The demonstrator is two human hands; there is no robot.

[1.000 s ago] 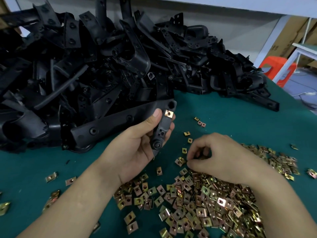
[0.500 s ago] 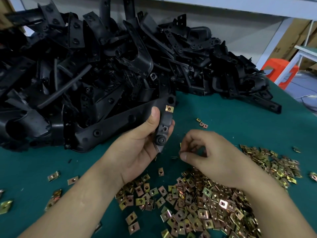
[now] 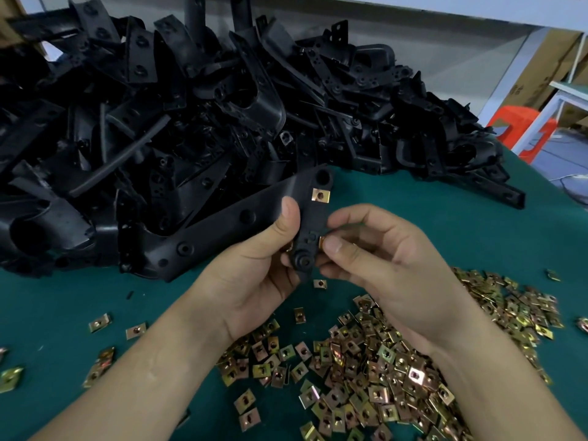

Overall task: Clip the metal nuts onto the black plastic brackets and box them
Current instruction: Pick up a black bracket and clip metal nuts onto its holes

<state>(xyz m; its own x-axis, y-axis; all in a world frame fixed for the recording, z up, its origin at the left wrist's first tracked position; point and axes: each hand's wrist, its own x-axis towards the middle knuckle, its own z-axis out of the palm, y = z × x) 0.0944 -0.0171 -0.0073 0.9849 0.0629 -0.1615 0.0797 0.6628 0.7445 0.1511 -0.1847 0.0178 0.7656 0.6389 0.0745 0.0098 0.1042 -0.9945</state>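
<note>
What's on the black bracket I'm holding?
On the bracket, one clipped nut sits near the top end. The right hand pinches a second nut at its right edge, mostly covered by the thumb. The left hand hides the back.

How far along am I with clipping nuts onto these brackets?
The first nut is already clipped near the top of the bracket that the left hand grips. The right hand pinches a second nut at the bracket's edge, lower down. Left: a big pile of brackets, a heap of loose nuts, and boxing; no box shows.

Upright black bracket (image 3: 313, 224), 1 nut (image 3: 320, 195) clipped near top, 2nd nut (image 3: 321, 241) at edge
</note>
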